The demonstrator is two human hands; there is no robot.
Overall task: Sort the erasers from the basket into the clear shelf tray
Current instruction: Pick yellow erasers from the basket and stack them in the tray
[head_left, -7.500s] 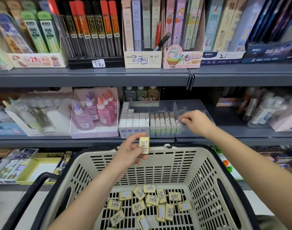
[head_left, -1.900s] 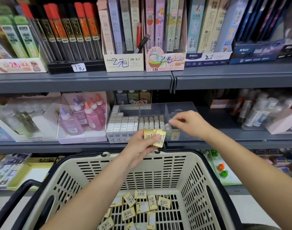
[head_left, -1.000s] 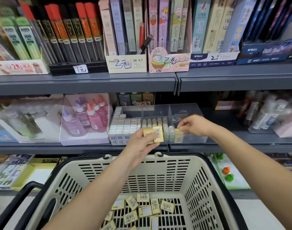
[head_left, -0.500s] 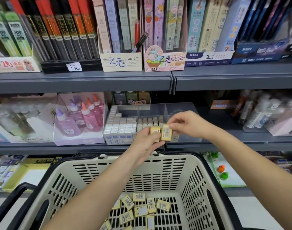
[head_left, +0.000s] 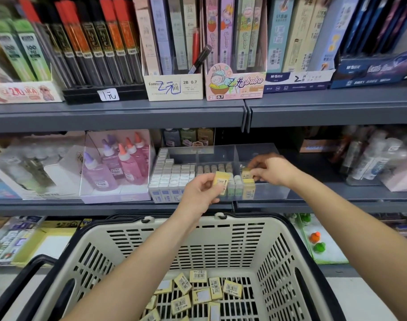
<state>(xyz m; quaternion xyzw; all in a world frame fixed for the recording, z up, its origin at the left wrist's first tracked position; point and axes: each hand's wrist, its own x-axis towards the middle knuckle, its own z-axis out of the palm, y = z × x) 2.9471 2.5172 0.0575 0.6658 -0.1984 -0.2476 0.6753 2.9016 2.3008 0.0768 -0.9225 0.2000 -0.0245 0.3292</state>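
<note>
Here, going from the left, a pink box of glue bottles (head_left: 119,167) stands on the middle shelf (head_left: 59,206), at about ten o'clock from the basket (head_left: 198,246). Just beside the box, at its three o'clock, is the clear tray (head_left: 217,154) with its compartments. The left compartment is filled with white erasers (head_left: 172,179) in tidy rows, and the middle one holds small round-topped erasers (head_left: 213,169).

The left hand (head_left: 200,193) is raised in front of the tray, at twelve o'clock from the basket. Its fingers and thumb are curled around a yellow eraser (head_left: 221,180), which is held upright against the front wall of the tray. I cannot tell if another one hides behind it.

Below, the cream basket with the black rim is near me. On its bottom, at six o'clock, lie the loose erasers (head_left: 200,294), yellow with barcode labels, in a disordered heap.

At two o'clock from the left hand, the right hand (head_left: 273,171) reaches into the right compartment of the tray. Its fingertips pinch a second yellow eraser (head_left: 246,173), just above the standing yellow erasers (head_left: 249,189) in the front corner there.

Far to the right, on the lower shelf at four o'clock from the tray, sit small orange and green toys (head_left: 316,242).
</note>
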